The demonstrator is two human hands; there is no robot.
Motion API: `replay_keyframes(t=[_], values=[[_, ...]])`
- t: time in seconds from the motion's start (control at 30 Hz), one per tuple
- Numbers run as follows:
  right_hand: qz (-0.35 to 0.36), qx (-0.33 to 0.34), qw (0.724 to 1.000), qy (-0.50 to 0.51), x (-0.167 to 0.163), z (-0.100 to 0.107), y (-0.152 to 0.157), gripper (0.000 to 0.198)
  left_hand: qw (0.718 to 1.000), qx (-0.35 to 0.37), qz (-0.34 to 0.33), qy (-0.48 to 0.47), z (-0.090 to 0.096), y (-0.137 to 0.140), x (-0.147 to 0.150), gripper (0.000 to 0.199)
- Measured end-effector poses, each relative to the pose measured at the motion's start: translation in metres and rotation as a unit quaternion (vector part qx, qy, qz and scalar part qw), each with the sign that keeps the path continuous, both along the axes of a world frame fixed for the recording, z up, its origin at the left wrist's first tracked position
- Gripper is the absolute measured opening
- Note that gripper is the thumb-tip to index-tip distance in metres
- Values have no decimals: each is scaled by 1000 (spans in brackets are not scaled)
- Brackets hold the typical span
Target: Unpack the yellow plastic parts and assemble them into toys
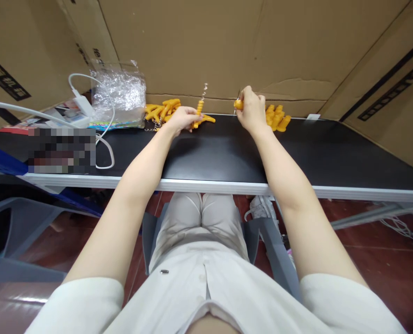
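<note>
Left hand (pixel 183 119): was pinching a ribbed orange charm (pixel 200 107) pretty much upright, with a silver chain (pixel 205 88) showing right above it.
Right hand (pixel 251 110): fingers were curled in on a second orange charm (pixel 238 104), which poked out on the side facing the other hand. Mostly saw the back of this hand, so I couldn't tell the exact grip.
Loose heap (pixel 162 110): more orange charms lay jumbled just beside the left hand, some chains trailing out.
Tight cluster (pixel 279 118): another bunch sat packed together behind the right wrist, way neater.
How far along: looked partway to me. Two bunches lay apart with one charm in each hand between them, so some handling seemed done and some left. No clue on an exact count, the charms overlapped too much.
Bench (pixel 213 160): black top, with cardboard (pixel 206 51) standing along the back.
Off to the left: a clear plastic bag (pixel 119 93) lay near the heap, with a white cable (pixel 29 109) beside it.
</note>
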State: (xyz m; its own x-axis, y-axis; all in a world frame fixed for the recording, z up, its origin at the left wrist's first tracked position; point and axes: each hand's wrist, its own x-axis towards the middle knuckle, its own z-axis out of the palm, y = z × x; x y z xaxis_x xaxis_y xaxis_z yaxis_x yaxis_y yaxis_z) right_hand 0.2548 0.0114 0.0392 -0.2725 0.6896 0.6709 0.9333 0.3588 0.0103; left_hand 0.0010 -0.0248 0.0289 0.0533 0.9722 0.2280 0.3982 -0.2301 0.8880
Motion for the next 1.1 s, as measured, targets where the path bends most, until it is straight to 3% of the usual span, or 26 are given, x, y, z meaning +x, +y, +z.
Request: replay_keyframes(t=[0.13, 0.3, 0.43, 0.6, 0.7, 0.8, 0.87, 1.0, 1.1], values=[[37, 43, 998, 11, -3, -4, 1, 32, 980, 106, 167, 9, -5, 25, -18, 27], [20, 26, 999, 11, -5, -4, 1, 34, 950, 174, 261, 18, -8, 32, -50, 58], [4, -2, 999, 36, -1, 1, 2, 44, 949, 143, 282, -8, -9, 24, -60, 72], [-76, 4, 993, 92, 16, 12, 15, 53, 952, 102, 280, 66, -10, 24, -69, 59], [-124, 30, 982, 142, 34, 22, 18, 58, 953, 129, 263, 76, -13, 30, -77, 58], [-150, 35, 972, 179, 49, 36, 1, 51, 926, 171, 335, 35, -17, 37, -82, 61], [-199, 0, 962, 188, 53, 46, -20, 33, 909, 170, 381, 13, -18, 41, -82, 64], [-300, -121, 930, 174, 54, 59, -56, 51, 923, 131, 360, 47, -22, 43, -81, 60], [-299, -172, 919, 192, 67, 55, -57, 46, 931, 114, 335, 90, -28, 42, -81, 58]])
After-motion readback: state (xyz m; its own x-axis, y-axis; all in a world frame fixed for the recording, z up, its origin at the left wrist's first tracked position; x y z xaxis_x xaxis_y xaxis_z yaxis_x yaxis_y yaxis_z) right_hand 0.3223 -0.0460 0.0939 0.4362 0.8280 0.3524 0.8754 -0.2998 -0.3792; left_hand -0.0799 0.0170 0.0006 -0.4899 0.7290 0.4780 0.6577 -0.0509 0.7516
